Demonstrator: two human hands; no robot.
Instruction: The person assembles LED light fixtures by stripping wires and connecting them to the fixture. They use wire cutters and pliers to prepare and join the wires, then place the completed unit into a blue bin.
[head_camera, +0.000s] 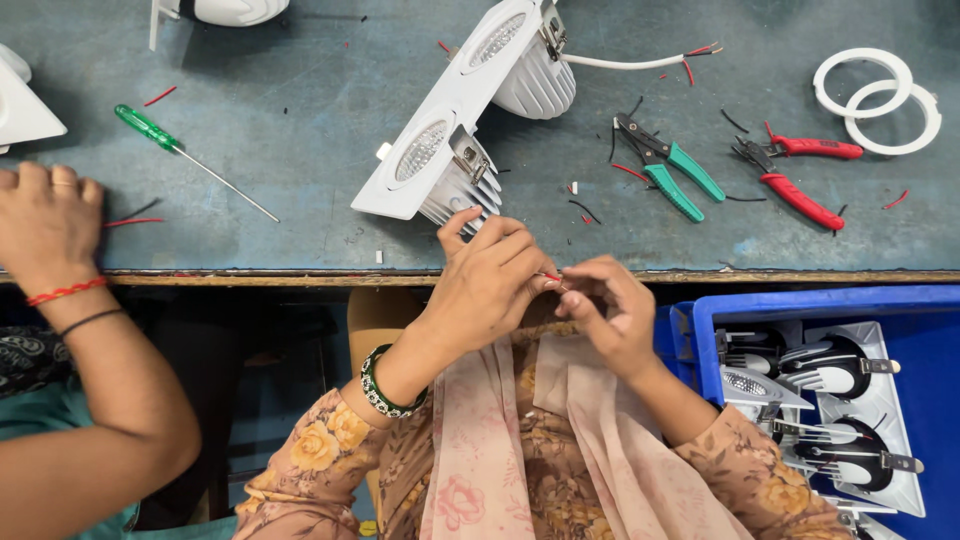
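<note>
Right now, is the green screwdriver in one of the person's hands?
No, the green screwdriver lies on the table, apart from both hands.

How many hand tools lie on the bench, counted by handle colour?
Green-handled: 2, a screwdriver and pliers
Red-handled: 1, the cutters
Total: 3

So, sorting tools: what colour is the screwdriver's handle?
Green, translucent; the screwdriver shows in the head view.
</note>
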